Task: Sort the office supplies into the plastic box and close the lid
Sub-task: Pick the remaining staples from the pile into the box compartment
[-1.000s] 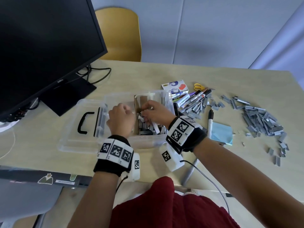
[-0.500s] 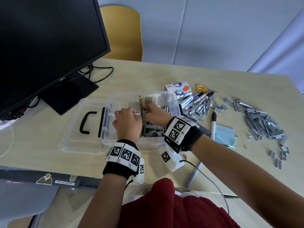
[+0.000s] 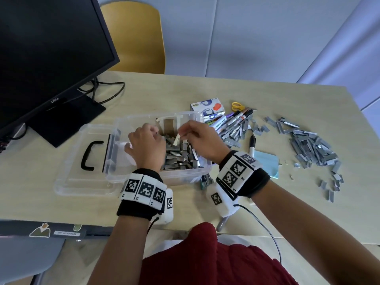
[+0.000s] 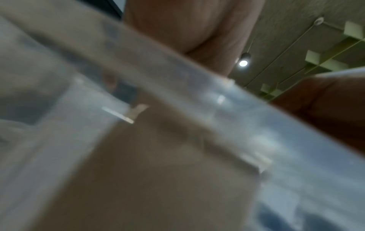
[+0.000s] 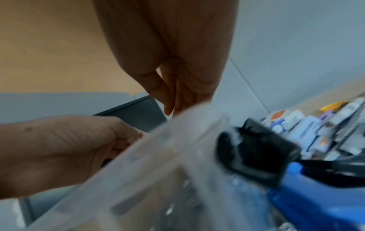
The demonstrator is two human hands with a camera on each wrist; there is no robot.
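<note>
Right now both hands are over the clear plastic box (image 3: pixel 186 176) on the table (image 3: pixel 205 87). The right hand (image 3: pixel 200 138) is above the box's right compartment, its fingertips pinching a strip of staples (image 3: pixel 176 140) just over the heap of staples (image 3: pixel 177 156) already lying there. The left hand (image 3: pixel 147 146) sits with fingers curled at the brown divider (image 3: pixel 167 125) standing in the middle of the box; whether it actually grips anything cannot be told, since the fingers are hidden behind the knuckles and the left wrist view is blurred plastic. The lid (image 3: pixel 82 182) lies open, flat on the table to the left of the box, black handle (image 3: pixel 89 154) facing up. To the right of the box are markers (image 3: pixel 232 120), a small cardboard box (image 3: pixel 207 105), yellow-handled scissors (image 3: pixel 237 105), a blue sticky-note pad (image 3: pixel 267 163) and, further right, a loose pile of staple strips (image 3: pixel 312 147). A dark monitor (image 3: pixel 47 50) stands at the back left, with a yellow chair (image 3: pixel 135 38) behind the table.
</note>
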